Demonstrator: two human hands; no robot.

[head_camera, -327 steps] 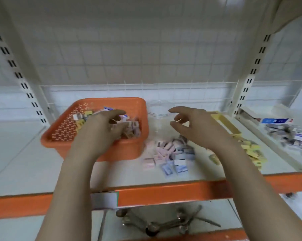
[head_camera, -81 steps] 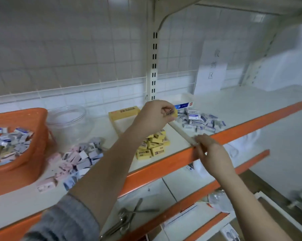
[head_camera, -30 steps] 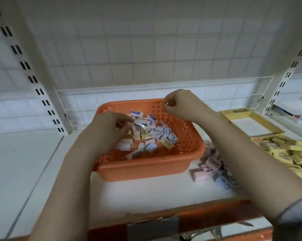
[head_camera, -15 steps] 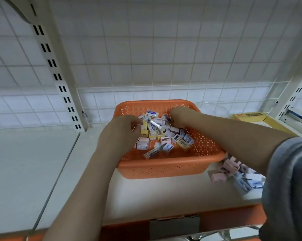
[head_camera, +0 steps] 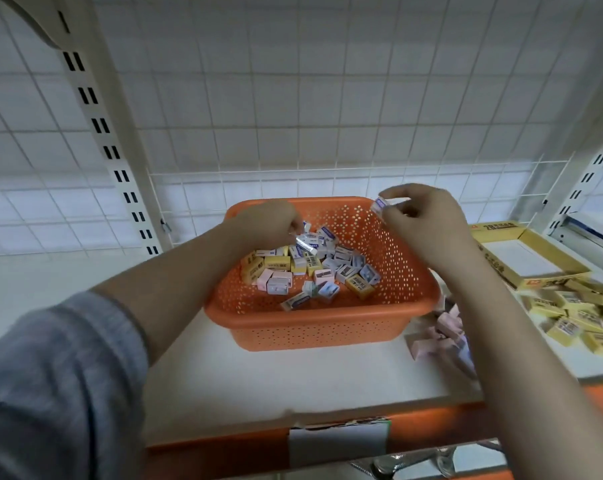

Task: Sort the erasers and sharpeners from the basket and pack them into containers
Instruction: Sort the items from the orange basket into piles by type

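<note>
The right hand pinches one small white-and-blue eraser between thumb and fingertips above the far right corner of the orange basket, its long axis tilted, upper end toward the back wall; the left hand reaches into the basket's far left part, fingers curled down onto a silvery wrapped piece at the edge of the mixed pile, though a firm grip cannot be confirmed. The step in hand appears to be picking out one kind; it is best done by lifting single pieces clear, checking the label, and carrying each to its like group, such as the yellow erasers on the shelf right of the basket, near the open yellow box.
</note>
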